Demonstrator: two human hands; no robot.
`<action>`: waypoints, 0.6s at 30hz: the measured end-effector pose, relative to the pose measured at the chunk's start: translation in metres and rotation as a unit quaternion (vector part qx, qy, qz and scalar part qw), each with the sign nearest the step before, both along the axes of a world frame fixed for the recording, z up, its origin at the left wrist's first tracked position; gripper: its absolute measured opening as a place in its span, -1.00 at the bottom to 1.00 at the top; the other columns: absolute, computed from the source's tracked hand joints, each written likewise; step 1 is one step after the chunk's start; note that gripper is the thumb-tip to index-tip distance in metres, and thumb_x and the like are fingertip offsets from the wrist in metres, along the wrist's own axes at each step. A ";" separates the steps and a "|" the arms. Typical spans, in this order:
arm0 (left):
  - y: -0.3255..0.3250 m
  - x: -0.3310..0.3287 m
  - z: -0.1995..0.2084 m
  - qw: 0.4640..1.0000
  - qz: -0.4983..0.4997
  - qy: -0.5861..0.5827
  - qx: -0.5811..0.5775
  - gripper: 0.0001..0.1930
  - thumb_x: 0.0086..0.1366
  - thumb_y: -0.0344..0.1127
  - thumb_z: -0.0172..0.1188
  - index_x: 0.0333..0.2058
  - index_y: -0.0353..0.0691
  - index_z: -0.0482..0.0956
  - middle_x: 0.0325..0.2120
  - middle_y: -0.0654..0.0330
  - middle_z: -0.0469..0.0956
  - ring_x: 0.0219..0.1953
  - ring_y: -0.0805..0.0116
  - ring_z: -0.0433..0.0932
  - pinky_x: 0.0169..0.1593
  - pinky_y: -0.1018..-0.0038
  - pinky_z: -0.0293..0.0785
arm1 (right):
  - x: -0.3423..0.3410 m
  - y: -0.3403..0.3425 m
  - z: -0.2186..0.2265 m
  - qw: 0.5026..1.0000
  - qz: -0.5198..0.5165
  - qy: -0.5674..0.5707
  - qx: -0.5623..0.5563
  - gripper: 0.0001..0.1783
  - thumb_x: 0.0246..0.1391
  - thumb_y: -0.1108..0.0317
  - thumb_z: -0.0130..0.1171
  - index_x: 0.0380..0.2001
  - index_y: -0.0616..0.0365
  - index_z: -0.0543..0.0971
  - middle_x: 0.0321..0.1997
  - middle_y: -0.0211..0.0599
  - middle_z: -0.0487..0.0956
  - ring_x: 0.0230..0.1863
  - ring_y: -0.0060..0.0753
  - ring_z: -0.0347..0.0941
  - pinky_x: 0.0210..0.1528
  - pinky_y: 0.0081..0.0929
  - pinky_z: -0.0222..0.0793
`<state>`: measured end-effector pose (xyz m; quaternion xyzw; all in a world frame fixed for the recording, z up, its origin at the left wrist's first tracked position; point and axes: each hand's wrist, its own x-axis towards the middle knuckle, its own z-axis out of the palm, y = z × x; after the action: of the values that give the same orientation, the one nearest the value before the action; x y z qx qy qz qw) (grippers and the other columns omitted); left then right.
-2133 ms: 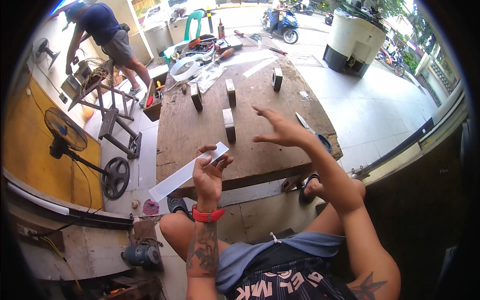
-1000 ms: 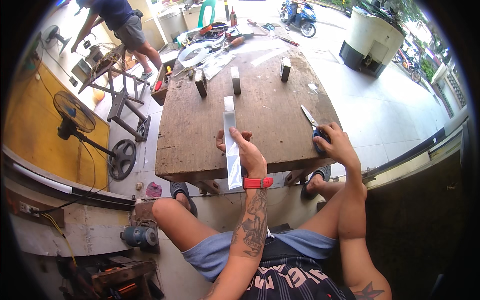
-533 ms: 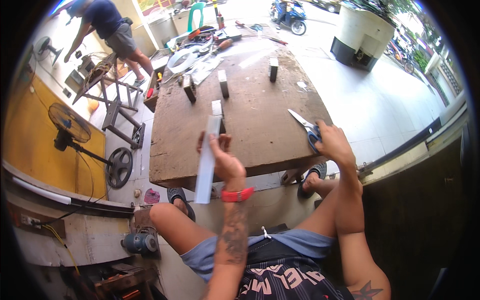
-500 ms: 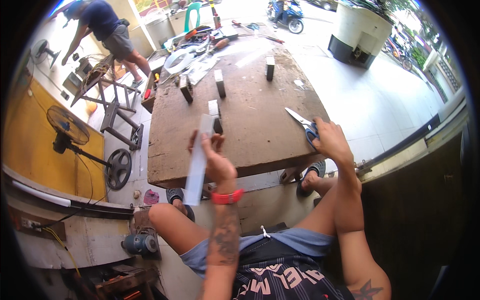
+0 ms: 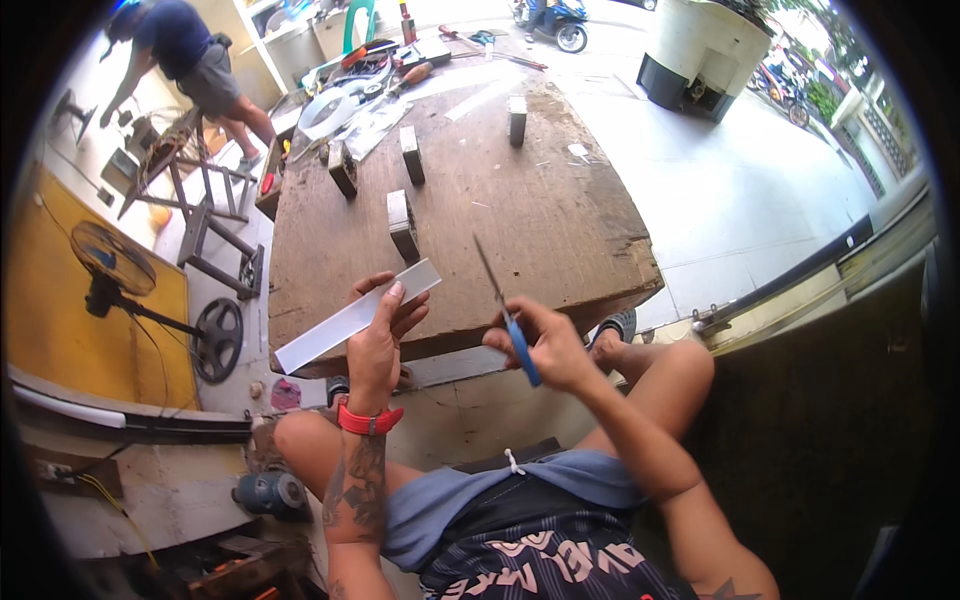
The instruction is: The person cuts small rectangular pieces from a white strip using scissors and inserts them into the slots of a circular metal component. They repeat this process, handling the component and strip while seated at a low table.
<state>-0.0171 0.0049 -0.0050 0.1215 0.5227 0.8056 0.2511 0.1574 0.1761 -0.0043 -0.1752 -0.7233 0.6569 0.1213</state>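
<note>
A white flat strip (image 5: 330, 332) lies slantwise across my left hand (image 5: 377, 335), pinched between thumb and fingers near its upper right end. My right hand (image 5: 548, 345) is closed on blue-handled scissors (image 5: 519, 350), raised above the table's near edge. Their blades point up and away, and they look closed together. A gap separates the scissors from the strip. Beyond my left hand a small dark block with a pale top (image 5: 402, 222) stands upright on the wooden table (image 5: 520, 220).
More such blocks stand farther off: one at left (image 5: 342, 168), one mid-table (image 5: 412, 155), one at right (image 5: 517, 122). Screwdrivers, a tape roll (image 5: 325, 112) and clear plastic crowd the far left end. A standing fan (image 5: 112, 262) is left; another person (image 5: 190, 60) bends beyond it.
My right hand has lifted the scissors off the table and brought them left. The strip in my left hand has tilted from near upright to a slant.
</note>
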 end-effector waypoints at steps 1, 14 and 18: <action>-0.002 0.003 -0.001 1.000 0.006 -0.003 0.002 -0.67 0.51 -0.39 0.19 0.17 -0.24 0.38 -0.02 -0.07 0.61 -0.04 0.08 0.75 0.01 0.36 0.77 | 0.001 -0.010 -0.010 1.000 -0.007 -0.018 0.024 -0.52 0.20 0.01 0.49 -0.11 0.21 0.64 -0.54 -0.42 0.57 -0.52 -0.69 0.46 -0.46 -0.61 0.37; 0.002 0.006 -0.002 0.999 -0.010 -0.034 0.005 -0.65 0.50 -0.39 0.23 0.17 -0.30 0.39 0.00 -0.05 0.60 -0.02 0.12 0.74 0.02 0.40 0.78 | -0.010 -0.030 -0.026 0.997 0.048 -0.041 0.038 -0.40 0.12 -0.09 0.53 -0.10 0.23 0.62 -0.56 -0.48 0.49 -0.48 -0.68 0.31 -0.40 -0.59 0.23; 0.003 0.009 -0.004 0.999 -0.014 -0.035 -0.003 -0.64 0.49 -0.39 0.24 0.16 -0.30 0.40 0.00 -0.06 0.60 -0.01 0.15 0.74 0.02 0.41 0.78 | -0.011 -0.030 -0.028 0.997 0.052 -0.061 0.021 -0.42 0.13 -0.09 0.52 -0.11 0.23 0.63 -0.57 -0.49 0.48 -0.48 -0.68 0.30 -0.42 -0.58 0.22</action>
<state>-0.0078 0.0076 -0.0094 0.1004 0.5141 0.8041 0.2810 0.1461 0.1461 -0.0325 -0.1740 -0.7512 0.6350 0.0465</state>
